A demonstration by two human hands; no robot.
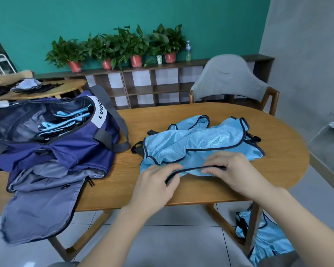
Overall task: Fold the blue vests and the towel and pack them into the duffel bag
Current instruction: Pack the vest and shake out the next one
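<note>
Both hands, left (158,182) and right (233,170), pinch the dark-piped hem of a shiny, crumpled blue mesh vest (201,143) on the oval wooden surface (278,166). Left of it gapes the navy nylon duffel bag (66,143), apparently holding folded vests, while another vest (268,237) lies on the tiled floor.

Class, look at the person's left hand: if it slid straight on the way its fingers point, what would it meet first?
Probably the right hand: the left hand points right along the vest hem both pinch, though depth is unclear.
</note>
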